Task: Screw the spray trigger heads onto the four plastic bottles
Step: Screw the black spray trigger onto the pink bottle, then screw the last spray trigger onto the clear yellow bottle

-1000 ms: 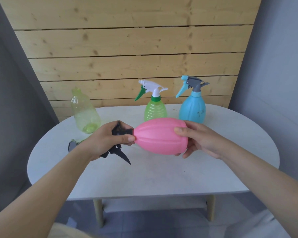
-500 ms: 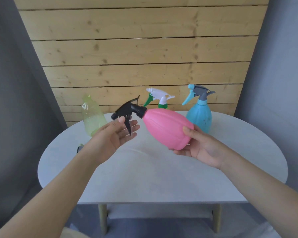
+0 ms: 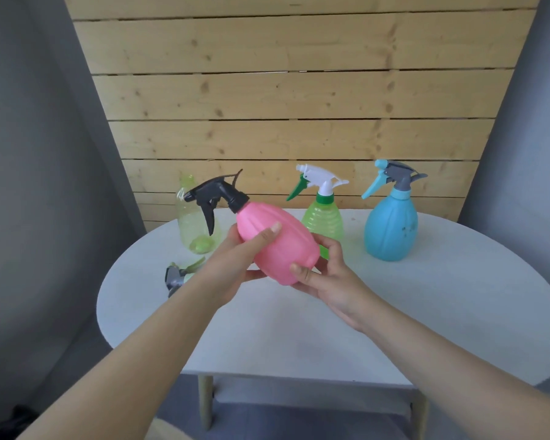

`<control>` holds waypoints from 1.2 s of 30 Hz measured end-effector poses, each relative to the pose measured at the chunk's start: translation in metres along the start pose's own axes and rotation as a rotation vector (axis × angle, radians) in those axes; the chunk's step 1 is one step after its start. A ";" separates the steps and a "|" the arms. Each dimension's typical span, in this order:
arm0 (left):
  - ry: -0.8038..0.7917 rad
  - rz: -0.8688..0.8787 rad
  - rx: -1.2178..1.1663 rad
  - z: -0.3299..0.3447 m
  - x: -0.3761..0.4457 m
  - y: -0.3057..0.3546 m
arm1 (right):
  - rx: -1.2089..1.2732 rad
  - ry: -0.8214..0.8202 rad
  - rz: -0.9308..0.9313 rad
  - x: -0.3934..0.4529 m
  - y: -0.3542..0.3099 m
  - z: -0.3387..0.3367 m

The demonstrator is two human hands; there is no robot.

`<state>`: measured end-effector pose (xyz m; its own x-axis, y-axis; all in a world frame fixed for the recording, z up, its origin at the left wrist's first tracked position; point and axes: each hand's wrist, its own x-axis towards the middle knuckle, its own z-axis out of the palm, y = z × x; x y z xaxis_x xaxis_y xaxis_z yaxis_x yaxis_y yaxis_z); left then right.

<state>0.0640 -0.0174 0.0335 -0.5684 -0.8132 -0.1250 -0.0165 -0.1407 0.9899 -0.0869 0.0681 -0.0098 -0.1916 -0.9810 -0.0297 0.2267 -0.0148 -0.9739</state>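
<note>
I hold a pink bottle (image 3: 280, 249) tilted above the table, its black trigger head (image 3: 218, 195) on its neck and pointing up-left. My left hand (image 3: 238, 265) grips the bottle's side with the thumb on top. My right hand (image 3: 324, 274) cups its base. Behind it stand a green bottle (image 3: 324, 220) with a white and green trigger head (image 3: 318, 181) and a blue bottle (image 3: 391, 230) with a grey and blue trigger head (image 3: 394, 179). A clear yellow bottle (image 3: 194, 223) without a head stands at the back left. A loose grey-green trigger head (image 3: 180, 274) lies on the table, partly hidden by my left forearm.
All of this rests on a white oval table (image 3: 426, 312) with light wooden legs. A wooden plank wall (image 3: 283, 106) rises right behind it, with grey walls on both sides. The table's front edge is near my forearms.
The pink bottle swung from lying sideways to tilted neck-up. My left hand let go of the black trigger head, opened, then took hold of the bottle's body. The right hand shifted to the base.
</note>
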 end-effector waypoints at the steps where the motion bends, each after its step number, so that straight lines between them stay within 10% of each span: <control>1: 0.045 0.017 0.034 -0.002 0.003 0.002 | -0.011 -0.002 0.009 0.003 0.000 0.002; 8: 0.346 0.131 0.410 -0.022 0.037 -0.002 | -0.298 0.179 0.085 0.014 0.000 0.008; 36: 0.243 0.168 0.606 -0.022 0.082 -0.035 | -0.453 0.146 0.140 0.013 -0.003 0.013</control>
<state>0.0363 -0.0915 -0.0129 -0.4038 -0.9101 0.0926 -0.4430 0.2831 0.8506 -0.0772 0.0532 -0.0040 -0.3283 -0.9297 -0.1671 -0.1716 0.2327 -0.9573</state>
